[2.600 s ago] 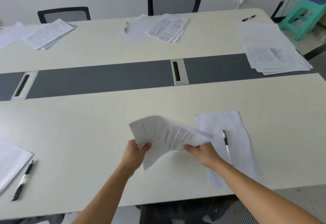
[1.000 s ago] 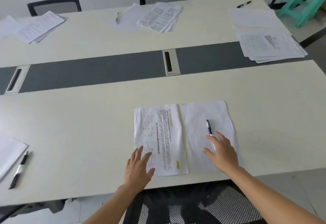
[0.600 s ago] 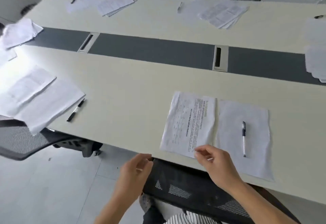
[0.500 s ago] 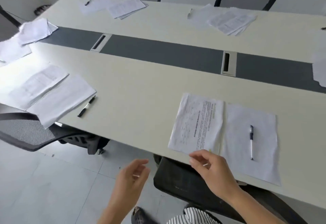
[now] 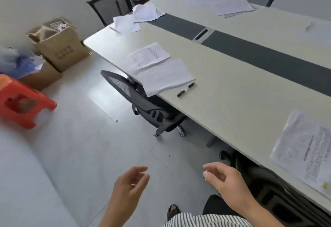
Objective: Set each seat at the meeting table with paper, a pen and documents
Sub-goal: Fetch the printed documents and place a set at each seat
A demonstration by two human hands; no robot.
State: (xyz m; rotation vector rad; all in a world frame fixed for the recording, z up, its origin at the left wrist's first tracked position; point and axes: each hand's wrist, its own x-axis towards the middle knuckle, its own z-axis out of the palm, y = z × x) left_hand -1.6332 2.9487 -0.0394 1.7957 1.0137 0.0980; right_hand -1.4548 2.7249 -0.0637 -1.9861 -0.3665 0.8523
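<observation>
The view has swung left since half a second ago. The right hand (image 5: pixel 226 182) has come off the printed document (image 5: pixel 304 150), which lies flat at the near edge of the table (image 5: pixel 232 112); the sheet and pen beside it are now out of frame. Both hands hang over the floor (image 5: pixel 80 137), fingers loosely curled, the left hand (image 5: pixel 130 182) empty like the right. Further along the table, the next seat shows documents (image 5: pixel 146 57), blank paper (image 5: pixel 166 77) overhanging the edge, and a pen (image 5: pixel 186 89) just beside it, above a mesh chair (image 5: pixel 143 101).
</observation>
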